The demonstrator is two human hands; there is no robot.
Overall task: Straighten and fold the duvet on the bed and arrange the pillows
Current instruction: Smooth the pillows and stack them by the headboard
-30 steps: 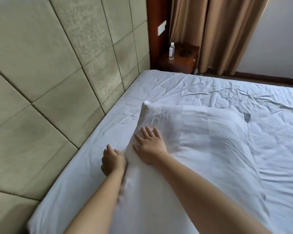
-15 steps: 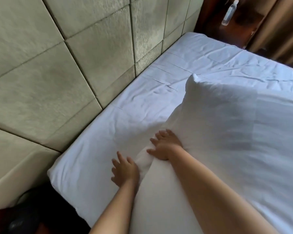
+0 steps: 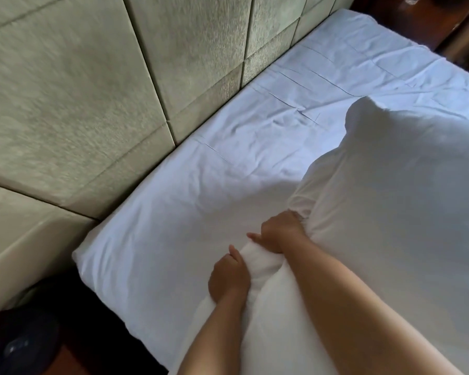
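A large white pillow [image 3: 406, 201] stands tilted on the bed [image 3: 173, 212], filling the right half of the view. Its near left edge is bunched into a roll between my two hands. My left hand [image 3: 229, 277] grips that bunched edge from the left, fingers curled around the fabric. Just beyond it, my right hand [image 3: 280, 232] grips the same edge, knuckles up. The white sheet to the left of the pillow lies flat with light creases. No duvet can be told apart in view.
A padded beige headboard [image 3: 106, 90] runs along the bed's left side. The mattress corner [image 3: 84, 255] sits at lower left, with dark floor [image 3: 52, 334] below it. A dark wooden nightstand [image 3: 444, 12] shows at top right.
Both hands went from lying open on the pillow and sheet to gripping the pillow's bunched left edge. The view tilted further down and left, and the pillow's corner rose.
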